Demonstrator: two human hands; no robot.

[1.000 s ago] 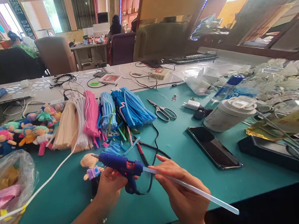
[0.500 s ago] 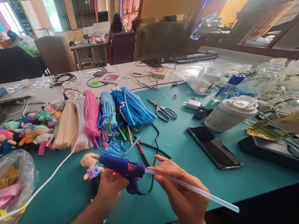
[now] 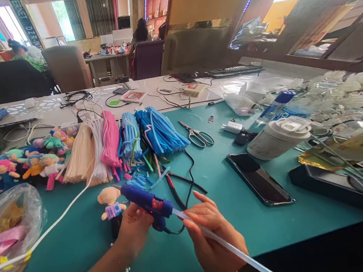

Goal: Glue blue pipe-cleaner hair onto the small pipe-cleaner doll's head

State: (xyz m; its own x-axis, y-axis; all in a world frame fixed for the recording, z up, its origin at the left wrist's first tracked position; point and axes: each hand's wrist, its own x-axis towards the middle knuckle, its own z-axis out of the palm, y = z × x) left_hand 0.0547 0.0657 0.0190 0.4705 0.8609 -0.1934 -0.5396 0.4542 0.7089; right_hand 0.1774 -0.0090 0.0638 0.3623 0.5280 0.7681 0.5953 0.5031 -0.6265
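Note:
My left hand (image 3: 136, 226) is closed around the blue hot glue gun (image 3: 146, 201), whose nozzle points left and slightly up. A small red light glows on its body. Between the thumb and fingers of my right hand (image 3: 214, 234), a long translucent glue stick (image 3: 237, 252) is pinched, its front end at the rear of the gun. Just behind the nozzle stands a small doll (image 3: 110, 203) with a bare round head and a purple outfit; its lower part is dark and partly hidden by my left hand. Red-handled pliers (image 3: 174, 191) lie past the gun.
Bundles of pipe cleaners in beige, pink (image 3: 110, 138) and blue (image 3: 162, 131) lie at the back, beside several finished dolls (image 3: 49, 164). Scissors (image 3: 197, 134), a phone (image 3: 260, 179) and a white cup (image 3: 277, 138) are to the right. A white cable (image 3: 61, 213) crosses the left.
My right hand and the glue stick have shifted slightly left and down, and the stick now slopes more steeply. The glue gun's rear has tipped a little lower. The doll has stayed put.

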